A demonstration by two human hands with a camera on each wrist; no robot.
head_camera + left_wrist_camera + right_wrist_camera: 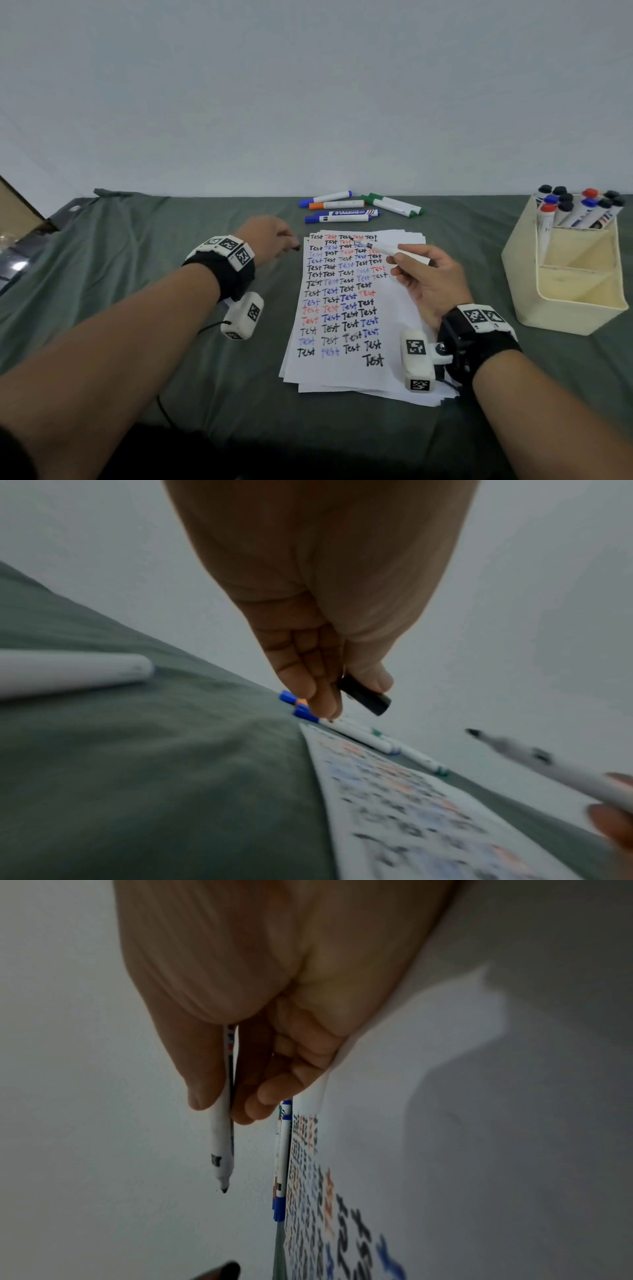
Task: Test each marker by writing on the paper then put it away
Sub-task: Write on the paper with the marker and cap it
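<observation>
My right hand [416,270] grips an uncapped black marker [390,251], its tip pointing left above the upper rows of the paper [394,298], a white stack covered in "Test" words. The same marker [222,1139] shows pinched between thumb and fingers in the right wrist view. My left hand [274,240] hovers left of the paper and pinches the black cap [365,695] between thumb and fingertips. Several capped markers [342,209] lie on the cloth beyond the paper.
A cream organiser box [575,284] at the right holds several capped markers [579,209] in its back compartment; its front compartments show nothing inside. Green cloth [144,274] covers the table. A white wall stands behind. A dark object lies at the far left edge.
</observation>
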